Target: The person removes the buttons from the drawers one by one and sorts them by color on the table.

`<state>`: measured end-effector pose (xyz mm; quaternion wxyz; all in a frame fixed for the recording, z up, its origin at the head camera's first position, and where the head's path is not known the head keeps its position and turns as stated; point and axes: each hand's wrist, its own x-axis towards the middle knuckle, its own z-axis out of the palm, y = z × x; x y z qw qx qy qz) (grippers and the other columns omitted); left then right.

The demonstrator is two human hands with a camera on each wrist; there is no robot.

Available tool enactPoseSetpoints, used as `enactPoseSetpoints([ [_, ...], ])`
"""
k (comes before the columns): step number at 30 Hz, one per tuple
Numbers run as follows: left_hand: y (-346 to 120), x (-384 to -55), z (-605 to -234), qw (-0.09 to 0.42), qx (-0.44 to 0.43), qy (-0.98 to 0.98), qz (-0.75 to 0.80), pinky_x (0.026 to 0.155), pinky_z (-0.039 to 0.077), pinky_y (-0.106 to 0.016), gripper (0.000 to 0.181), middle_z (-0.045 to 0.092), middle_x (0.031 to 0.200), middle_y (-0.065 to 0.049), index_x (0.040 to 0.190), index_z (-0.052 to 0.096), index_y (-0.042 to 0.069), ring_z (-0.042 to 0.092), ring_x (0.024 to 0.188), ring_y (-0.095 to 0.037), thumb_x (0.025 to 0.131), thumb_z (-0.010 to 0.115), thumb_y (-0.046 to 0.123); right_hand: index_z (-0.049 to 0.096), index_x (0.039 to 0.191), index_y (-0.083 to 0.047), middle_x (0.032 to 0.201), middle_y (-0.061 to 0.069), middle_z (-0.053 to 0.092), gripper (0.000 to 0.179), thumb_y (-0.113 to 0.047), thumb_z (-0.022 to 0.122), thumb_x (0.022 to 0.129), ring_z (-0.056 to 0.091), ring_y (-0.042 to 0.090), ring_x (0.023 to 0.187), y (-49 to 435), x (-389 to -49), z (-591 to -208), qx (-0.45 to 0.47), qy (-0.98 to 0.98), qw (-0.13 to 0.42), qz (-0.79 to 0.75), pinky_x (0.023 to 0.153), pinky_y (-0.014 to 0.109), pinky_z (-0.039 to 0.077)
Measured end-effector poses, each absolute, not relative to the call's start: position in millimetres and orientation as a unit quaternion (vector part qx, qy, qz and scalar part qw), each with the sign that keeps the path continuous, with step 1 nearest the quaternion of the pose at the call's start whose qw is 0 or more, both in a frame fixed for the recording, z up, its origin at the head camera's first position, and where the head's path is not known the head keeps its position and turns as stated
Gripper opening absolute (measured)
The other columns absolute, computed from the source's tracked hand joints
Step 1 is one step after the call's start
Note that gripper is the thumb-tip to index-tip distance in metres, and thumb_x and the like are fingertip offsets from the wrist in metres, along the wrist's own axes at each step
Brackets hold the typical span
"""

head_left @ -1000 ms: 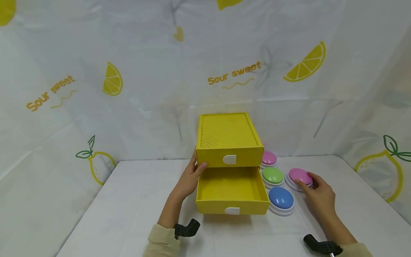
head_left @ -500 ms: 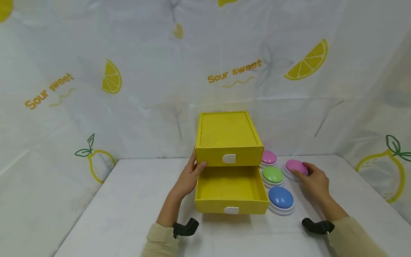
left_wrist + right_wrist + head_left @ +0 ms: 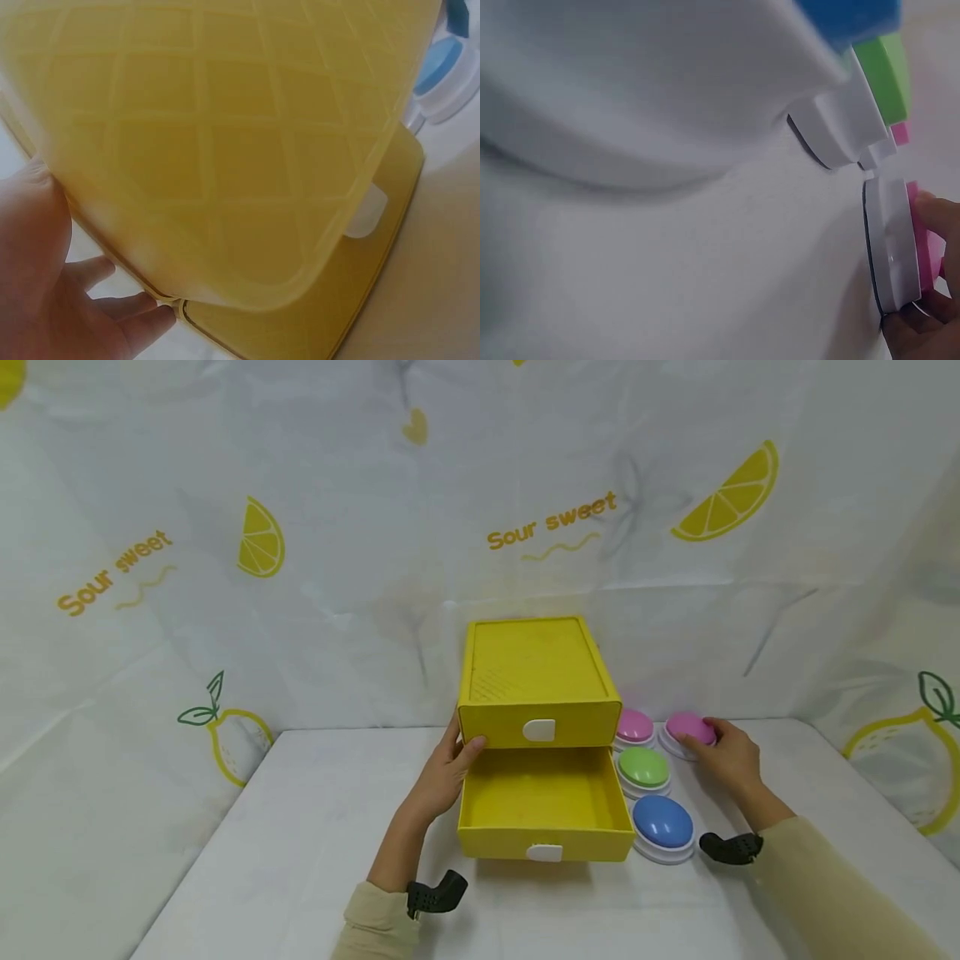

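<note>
A yellow two-drawer box (image 3: 536,662) has its lower drawer (image 3: 546,843) pulled out; nothing lies inside. My left hand (image 3: 441,777) grips the box at its front left corner, thumb on the front of the closed upper drawer. In the left wrist view, that hand's fingers (image 3: 146,328) touch the box's edge. With thumb and fingers, my right hand (image 3: 731,758) holds a pink push button (image 3: 688,727) with a white base, right of another pink button (image 3: 635,724). The right wrist view shows the held button's white base (image 3: 891,247) close against the tabletop.
Along the box's right side, a green button (image 3: 643,767) and a blue button (image 3: 663,821) stand in front of the pink ones. Behind the white table (image 3: 337,843) hangs a lemon-print sheet (image 3: 360,560). Each wrist wears a black camera mount (image 3: 437,893).
My right hand has slid the pink button back and slightly left, from beside the green button to beside the other pink one. The left hand stays at the box.
</note>
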<state>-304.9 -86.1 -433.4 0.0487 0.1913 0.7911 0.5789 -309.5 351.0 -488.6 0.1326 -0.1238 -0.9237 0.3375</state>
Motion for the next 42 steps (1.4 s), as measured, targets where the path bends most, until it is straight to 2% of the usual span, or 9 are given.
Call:
enactPoseSetpoints([
  [5, -83, -305, -433, 0.049, 0.199, 0.788, 0.581, 0.124, 0.029, -0.053, 0.072, 0.012, 0.171, 0.007, 0.160, 0.004, 0.047, 0.027, 0.155, -0.030, 0.103, 0.048, 0.054, 0.038, 0.143, 0.019, 0.139, 0.045, 0.045, 0.075, -0.041, 0.057, 0.101, 0.045, 0.059, 0.128, 354, -313, -483, -0.124, -0.925, 0.137, 0.332, 0.107, 0.066, 0.040],
  [9, -82, -304, -431, 0.049, 0.199, 0.786, 0.582, 0.124, 0.029, -0.053, 0.073, 0.011, 0.171, 0.008, 0.159, 0.004, 0.048, 0.027, 0.156, -0.030, 0.102, 0.048, 0.055, 0.036, 0.144, 0.018, 0.141, 0.045, 0.042, 0.077, -0.043, 0.056, 0.102, 0.042, 0.059, 0.130, 356, -314, -479, -0.130, -0.926, 0.120, 0.333, 0.109, 0.067, 0.038],
  [16, -83, -300, -429, 0.051, 0.197, 0.786, 0.584, 0.125, 0.028, -0.052, 0.074, 0.011, 0.171, 0.007, 0.160, 0.004, 0.047, 0.025, 0.156, -0.029, 0.102, 0.049, 0.054, 0.019, 0.151, 0.018, 0.150, 0.046, 0.026, 0.091, -0.054, 0.048, 0.102, 0.031, 0.063, 0.136, 358, -308, -459, -0.117, -0.935, 0.024, 0.333, 0.110, 0.071, 0.036],
  [18, -84, -300, -429, 0.050, 0.198, 0.787, 0.583, 0.125, 0.029, -0.053, 0.074, 0.011, 0.171, 0.006, 0.160, 0.004, 0.046, 0.025, 0.156, -0.030, 0.103, 0.049, 0.054, 0.019, 0.152, 0.017, 0.151, 0.046, 0.023, 0.093, -0.057, 0.047, 0.102, 0.029, 0.064, 0.136, 357, -304, -452, -0.112, -0.937, 0.013, 0.330, 0.109, 0.071, 0.037],
  [24, -85, -301, -429, 0.046, 0.198, 0.788, 0.581, 0.124, 0.029, -0.054, 0.075, 0.012, 0.172, 0.004, 0.161, 0.004, 0.046, 0.026, 0.156, -0.031, 0.102, 0.049, 0.055, 0.028, 0.152, 0.011, 0.150, 0.043, 0.032, 0.090, -0.059, 0.050, 0.100, 0.035, 0.061, 0.135, 344, -292, -432, -0.088, -0.938, 0.062, 0.329, 0.102, 0.069, 0.046],
  [29, -86, -303, -432, 0.043, 0.197, 0.787, 0.582, 0.124, 0.030, -0.053, 0.073, 0.012, 0.171, 0.007, 0.159, 0.004, 0.050, 0.027, 0.155, -0.030, 0.102, 0.049, 0.055, 0.033, 0.154, 0.004, 0.151, 0.037, 0.039, 0.088, -0.060, 0.055, 0.097, 0.040, 0.057, 0.134, 319, -273, -414, -0.063, -0.928, 0.095, 0.354, 0.098, 0.068, 0.049],
  [35, -85, -302, -433, 0.044, 0.201, 0.785, 0.584, 0.124, 0.029, -0.052, 0.072, 0.012, 0.171, 0.007, 0.158, 0.004, 0.051, 0.026, 0.155, -0.030, 0.103, 0.049, 0.053, 0.047, 0.148, -0.003, 0.145, 0.030, 0.051, 0.072, -0.052, 0.060, 0.098, 0.051, 0.051, 0.128, 286, -243, -392, -0.021, -0.914, 0.131, 0.384, 0.095, 0.065, 0.053],
  [39, -86, -302, -433, 0.044, 0.192, 0.791, 0.579, 0.124, 0.030, -0.054, 0.073, 0.013, 0.171, 0.006, 0.159, 0.004, 0.050, 0.027, 0.155, -0.031, 0.102, 0.049, 0.056, 0.046, 0.150, -0.007, 0.146, 0.026, 0.052, 0.067, -0.046, 0.064, 0.098, 0.054, 0.049, 0.128, 266, -224, -379, 0.017, -0.905, 0.140, 0.402, 0.097, 0.061, 0.052],
  [42, -86, -302, -432, 0.040, 0.193, 0.791, 0.579, 0.124, 0.030, -0.055, 0.073, 0.013, 0.171, 0.006, 0.159, 0.005, 0.050, 0.027, 0.155, -0.032, 0.102, 0.049, 0.056, 0.043, 0.152, -0.012, 0.150, 0.022, 0.050, 0.069, -0.041, 0.069, 0.096, 0.055, 0.047, 0.130, 253, -212, -372, 0.046, -0.899, 0.145, 0.412, 0.097, 0.053, 0.051],
])
